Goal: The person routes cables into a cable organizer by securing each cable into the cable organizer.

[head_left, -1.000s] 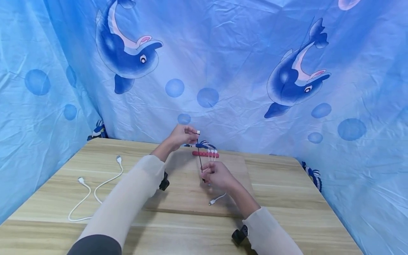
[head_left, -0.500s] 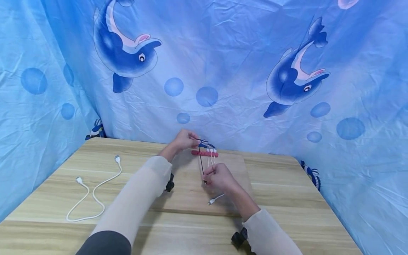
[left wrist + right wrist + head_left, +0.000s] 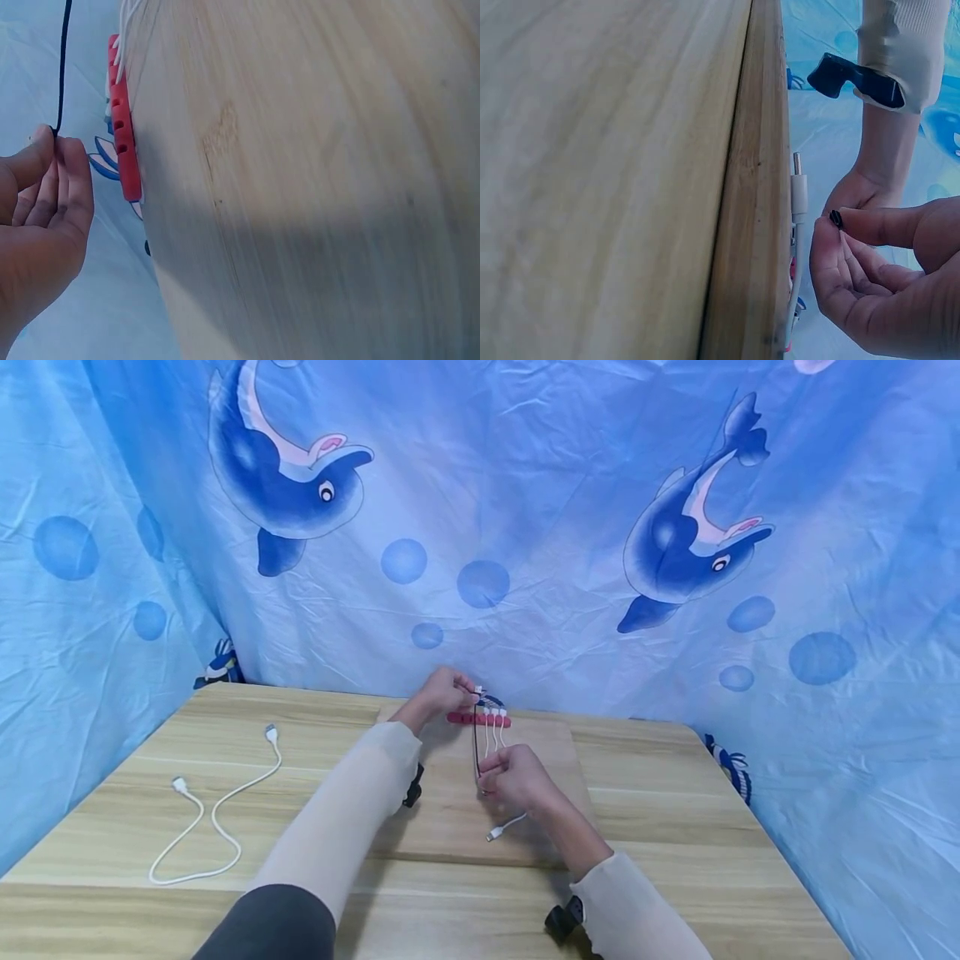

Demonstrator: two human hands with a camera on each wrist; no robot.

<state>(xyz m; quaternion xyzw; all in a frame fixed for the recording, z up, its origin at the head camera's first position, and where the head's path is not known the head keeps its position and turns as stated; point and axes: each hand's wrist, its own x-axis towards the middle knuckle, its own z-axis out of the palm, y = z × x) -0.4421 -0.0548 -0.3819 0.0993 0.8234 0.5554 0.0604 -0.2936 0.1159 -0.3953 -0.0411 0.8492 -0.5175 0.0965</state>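
A thin black cable [image 3: 476,739] stretches between both hands above the wooden board. My left hand [image 3: 447,692] pinches its upper end near the plug, just behind a red slotted cable holder [image 3: 459,718]. The left wrist view shows thumb and fingertip meeting on the black cable [image 3: 62,71], beside the holder's open slots [image 3: 120,124]. My right hand [image 3: 516,777] pinches the lower end nearer the body; its small black tip [image 3: 836,219] shows between thumb and finger. Several white cables [image 3: 494,717] sit in slots at the holder's right end.
The board [image 3: 427,831] lies on a wood-grain table [image 3: 660,877]. A white cable plug [image 3: 496,833] lies near the board's front. Another white cable [image 3: 272,735] lies curved on the left of the table. A blue dolphin-print curtain [image 3: 525,635] hangs behind and at both sides.
My left hand has moved right and slightly down, bringing the black cable's upper end close to the red holder. The right hand has stayed nearly in place. The head view has shifted slightly.
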